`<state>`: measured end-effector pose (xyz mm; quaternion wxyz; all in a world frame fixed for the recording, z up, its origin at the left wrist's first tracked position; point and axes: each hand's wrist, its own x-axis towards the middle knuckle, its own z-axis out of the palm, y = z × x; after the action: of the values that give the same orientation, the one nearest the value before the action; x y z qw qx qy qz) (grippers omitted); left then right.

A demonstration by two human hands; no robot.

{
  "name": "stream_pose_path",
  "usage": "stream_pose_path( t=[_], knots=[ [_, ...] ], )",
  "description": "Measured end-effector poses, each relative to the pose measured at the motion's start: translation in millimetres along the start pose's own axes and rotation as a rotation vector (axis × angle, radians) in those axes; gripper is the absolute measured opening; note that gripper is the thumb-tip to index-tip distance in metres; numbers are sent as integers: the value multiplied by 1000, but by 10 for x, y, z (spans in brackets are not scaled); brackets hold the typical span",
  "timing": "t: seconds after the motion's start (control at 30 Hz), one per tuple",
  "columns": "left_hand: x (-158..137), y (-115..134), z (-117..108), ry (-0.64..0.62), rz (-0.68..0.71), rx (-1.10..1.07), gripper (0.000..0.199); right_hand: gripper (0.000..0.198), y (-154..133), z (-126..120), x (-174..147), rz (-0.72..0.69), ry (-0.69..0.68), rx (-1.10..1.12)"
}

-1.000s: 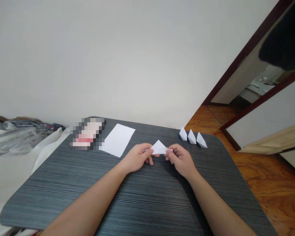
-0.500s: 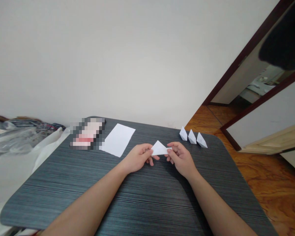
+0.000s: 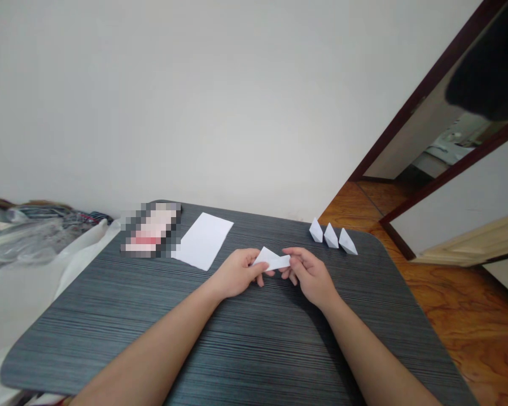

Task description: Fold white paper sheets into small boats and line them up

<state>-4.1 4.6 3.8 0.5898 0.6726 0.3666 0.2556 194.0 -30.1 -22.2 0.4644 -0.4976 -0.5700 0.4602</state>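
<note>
A small folded piece of white paper (image 3: pixel 275 261), with a pointed peak and a flat band along its lower edge, is held just above the table. My left hand (image 3: pixel 240 273) pinches its left part, thumb on the front and fingers behind. At the band's right end, my right hand (image 3: pixel 312 276) grips the paper between thumb and fingers. Some fingertips of both hands are hidden behind the paper. To the right, three folded white paper boats (image 3: pixel 331 235) stand in a row near the table's far edge.
White paper sheets (image 3: pixel 205 239) lie flat on the dark table (image 3: pixel 254 349), left of my hands. Beside them is a pixelated rectangular object (image 3: pixel 152 231). Plastic-wrapped items (image 3: pixel 38 237) are heaped left of the table. A wall (image 3: pixel 195 113) rises behind it.
The folded paper has tilted and shifted slightly left, its right end now lower-angled with the band standing out. My left thumb has slid further over its front. The boats and sheets stay put.
</note>
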Motion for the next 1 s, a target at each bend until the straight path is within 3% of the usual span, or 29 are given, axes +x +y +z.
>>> stream_pose_path(
  t=[0.2, 0.37, 0.47, 1.0],
  knots=[
    [12, -32, -9, 9, 6, -26, 23, 32, 12, -13, 27, 50, -34, 148],
    [-1, -20, -6, 11, 8, 28, 23, 22, -4, -15, 11, 92, -125, 32],
    [-4, -19, -11, 7, 12, 45, 24, 26, -8, -14, 4, 129, -123, -31],
    [1, -74, -6, 22, 38, 51, 20, 26, -32, -19, 17, 138, -188, 12]
  ],
)
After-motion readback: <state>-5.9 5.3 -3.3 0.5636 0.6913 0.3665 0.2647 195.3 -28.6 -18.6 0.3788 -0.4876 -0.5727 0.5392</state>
